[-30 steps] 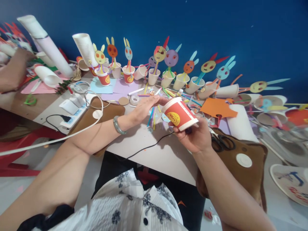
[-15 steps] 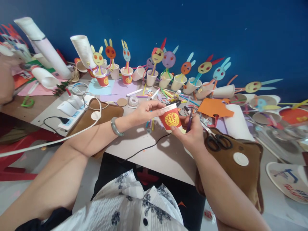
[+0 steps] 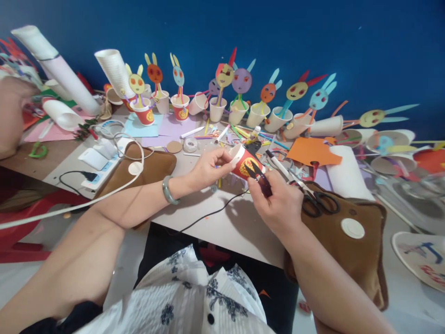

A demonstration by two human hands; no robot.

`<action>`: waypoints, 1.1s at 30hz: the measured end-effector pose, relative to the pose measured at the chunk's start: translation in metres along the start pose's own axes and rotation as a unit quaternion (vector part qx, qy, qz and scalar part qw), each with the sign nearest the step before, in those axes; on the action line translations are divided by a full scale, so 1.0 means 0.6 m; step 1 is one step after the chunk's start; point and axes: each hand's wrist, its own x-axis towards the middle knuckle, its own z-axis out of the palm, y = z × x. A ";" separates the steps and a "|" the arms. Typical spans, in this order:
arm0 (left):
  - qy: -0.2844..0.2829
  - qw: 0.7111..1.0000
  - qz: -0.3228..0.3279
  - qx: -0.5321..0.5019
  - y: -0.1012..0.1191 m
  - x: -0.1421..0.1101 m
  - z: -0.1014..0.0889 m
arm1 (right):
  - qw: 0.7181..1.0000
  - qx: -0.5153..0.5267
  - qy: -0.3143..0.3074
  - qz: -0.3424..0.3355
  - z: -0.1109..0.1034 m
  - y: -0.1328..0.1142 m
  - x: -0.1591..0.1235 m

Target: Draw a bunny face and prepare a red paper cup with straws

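Observation:
My left hand (image 3: 213, 169) grips a red paper cup (image 3: 242, 160) near its white rim, fingers closed on the edge. The cup has a gold print on its side and lies tilted, its mouth toward my left hand. My right hand (image 3: 278, 197) is wrapped round small dark scissors (image 3: 256, 172). Their two pointed blades are spread in front of the cup's printed side; whether they touch it I cannot tell. The handles are mostly hidden in my fingers.
Paper cups with rabbit-faced figures (image 3: 241, 81) line the blue wall. Pens and paper scraps lie behind my hands. Black-handled scissors (image 3: 320, 204) rest by a brown cushion (image 3: 354, 260). A power strip (image 3: 104, 169) with a white cable is at left, near another person's arm (image 3: 12, 113).
My right hand has let go of the cup and brought the small scissors round in front of it, blades spread. The cup has tipped further over in my left hand.

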 end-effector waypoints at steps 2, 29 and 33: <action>0.003 1.000 0.000 0.008 0.003 -0.005 0.005 | 1.000 -0.024 -0.015 0.001 0.000 -0.005 -0.003; 0.024 0.998 0.020 0.050 0.019 -0.026 0.024 | 0.994 -0.098 -0.016 -0.045 -0.005 -0.008 -0.007; 0.022 0.998 0.026 0.051 0.018 -0.027 0.022 | 0.992 -0.106 -0.012 -0.061 -0.006 -0.004 -0.006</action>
